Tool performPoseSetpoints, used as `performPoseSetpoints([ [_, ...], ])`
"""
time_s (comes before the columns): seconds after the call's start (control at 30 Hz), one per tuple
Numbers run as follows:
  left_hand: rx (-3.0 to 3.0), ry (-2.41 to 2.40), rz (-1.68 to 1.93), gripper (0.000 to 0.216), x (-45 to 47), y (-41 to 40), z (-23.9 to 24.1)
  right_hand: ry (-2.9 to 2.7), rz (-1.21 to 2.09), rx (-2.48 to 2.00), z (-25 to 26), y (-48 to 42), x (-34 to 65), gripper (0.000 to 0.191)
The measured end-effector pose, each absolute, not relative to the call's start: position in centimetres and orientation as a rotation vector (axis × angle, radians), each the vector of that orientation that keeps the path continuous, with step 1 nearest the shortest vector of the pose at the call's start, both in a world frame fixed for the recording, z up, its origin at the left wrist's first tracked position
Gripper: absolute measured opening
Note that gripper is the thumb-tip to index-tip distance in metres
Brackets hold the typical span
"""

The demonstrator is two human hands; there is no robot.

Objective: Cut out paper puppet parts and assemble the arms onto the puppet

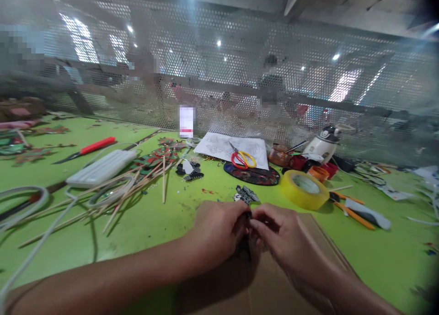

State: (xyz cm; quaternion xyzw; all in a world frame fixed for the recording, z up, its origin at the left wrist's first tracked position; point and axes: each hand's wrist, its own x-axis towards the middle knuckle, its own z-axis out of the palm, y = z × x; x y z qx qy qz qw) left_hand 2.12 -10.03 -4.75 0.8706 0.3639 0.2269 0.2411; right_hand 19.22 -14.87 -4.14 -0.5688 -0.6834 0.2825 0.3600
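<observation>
Left hand (219,226) and right hand (279,230) pinching small dark piece (248,216) over cardboard (277,287), toward worktop's (387,260) near edge — likely for steadiness.

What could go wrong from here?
1. The small dark piece pinched between the left hand and right hand is mostly hidden by the fingers, so it could slip or bend unnoticed.
2. The black-and-white cutout lies just beyond the hands and might get knocked.
3. The white cable runs near the left forearm and among loose wooden sticks; a snag could drag them.
</observation>
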Motion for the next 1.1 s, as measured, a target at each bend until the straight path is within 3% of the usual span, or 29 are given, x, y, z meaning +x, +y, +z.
performPoseSetpoints([
  [0.33,2.572,0.908,0.637,0.013,1.9,-10.5,-4.4,-1.901,0.402,-1.472,-4.9,-15.7,19.3,0.016],
  [0.6,2.747,0.853,0.551,0.009,1.6,-10.9,-3.9,-1.692,0.81,-1.454,-4.0,-15.3,18.9,0.014],
  [0.93,2.695,0.839,0.439,0.007,1.4,-11.3,-2.8,-1.897,0.394,-1.434,-4.8,-16.1,19.1,0.013],
  [1.1,2.557,0.775,0.608,0.018,1.3,-11.4,-3.7,-1.82,0.471,-1.509,-3.2,-15.8,19.0,0.013],
])
